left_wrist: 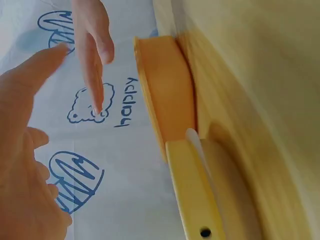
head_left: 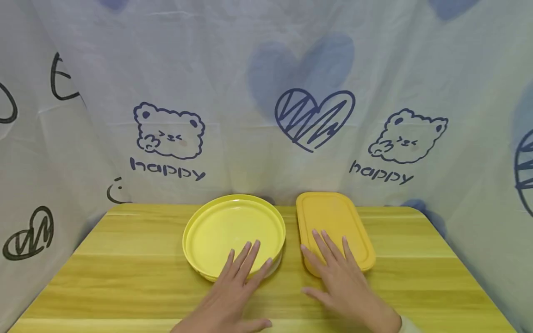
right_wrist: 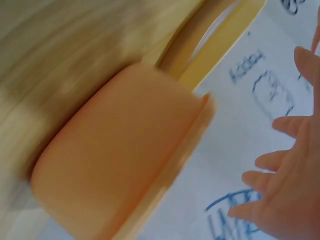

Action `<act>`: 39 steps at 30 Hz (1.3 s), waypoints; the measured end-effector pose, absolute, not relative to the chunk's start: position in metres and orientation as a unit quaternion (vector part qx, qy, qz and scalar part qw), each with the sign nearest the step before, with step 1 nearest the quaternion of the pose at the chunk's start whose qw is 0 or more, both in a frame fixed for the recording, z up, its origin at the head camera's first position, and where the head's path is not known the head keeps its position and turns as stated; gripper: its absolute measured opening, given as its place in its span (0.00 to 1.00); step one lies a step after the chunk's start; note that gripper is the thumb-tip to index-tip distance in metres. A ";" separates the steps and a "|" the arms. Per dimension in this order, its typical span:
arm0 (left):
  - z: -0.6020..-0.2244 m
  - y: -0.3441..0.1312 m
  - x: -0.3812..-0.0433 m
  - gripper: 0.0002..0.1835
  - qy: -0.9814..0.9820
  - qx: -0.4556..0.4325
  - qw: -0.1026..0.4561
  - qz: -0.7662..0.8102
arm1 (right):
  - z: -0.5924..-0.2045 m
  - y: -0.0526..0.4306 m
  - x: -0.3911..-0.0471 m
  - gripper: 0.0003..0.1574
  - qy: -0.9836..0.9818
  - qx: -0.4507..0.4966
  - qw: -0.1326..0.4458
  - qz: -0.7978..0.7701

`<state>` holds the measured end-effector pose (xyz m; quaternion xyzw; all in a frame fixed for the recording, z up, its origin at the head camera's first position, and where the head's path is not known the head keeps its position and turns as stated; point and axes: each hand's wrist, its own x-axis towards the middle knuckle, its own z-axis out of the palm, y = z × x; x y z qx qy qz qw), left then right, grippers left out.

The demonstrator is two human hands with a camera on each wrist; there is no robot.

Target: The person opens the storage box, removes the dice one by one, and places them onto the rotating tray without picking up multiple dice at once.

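A round yellow lid (head_left: 233, 231) tops a shallow round container on the wooden table, left of centre. To its right sits an orange rectangular box (right_wrist: 115, 150) under a matching lid (head_left: 333, 217). My left hand (head_left: 237, 286), fingers spread, is over the near edge of the round lid in the head view. Over the near part of the rectangular lid is my right hand (head_left: 339, 277), its fingers also spread. In the wrist views both hands hover above the containers and hold nothing. A dark hole (left_wrist: 205, 232) shows in the round lid's side.
The wooden table (head_left: 125, 277) ends at a white cloth (head_left: 241, 152) printed with hearts, bears and the word happy. More of this cloth hangs along the left and right sides. The two containers stand side by side near the table's far edge, with a narrow gap between them.
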<state>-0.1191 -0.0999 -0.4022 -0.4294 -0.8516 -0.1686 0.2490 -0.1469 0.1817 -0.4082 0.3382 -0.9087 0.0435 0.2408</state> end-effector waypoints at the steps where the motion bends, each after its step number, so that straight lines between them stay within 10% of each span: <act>1: -0.402 -0.094 -0.121 0.60 -0.851 -0.429 0.240 -0.185 | -0.408 0.183 -0.151 0.48 -0.909 0.335 0.240 0.053; 18: -0.443 0.007 -0.161 0.65 -0.730 -0.235 -0.083 -0.637 | -0.410 0.206 -0.178 0.45 -0.916 0.308 0.233 0.108; 39: -0.482 0.049 -0.188 0.52 -0.710 -0.144 -0.011 -0.689 | -0.418 0.192 -0.190 0.43 -0.956 0.257 0.128 0.059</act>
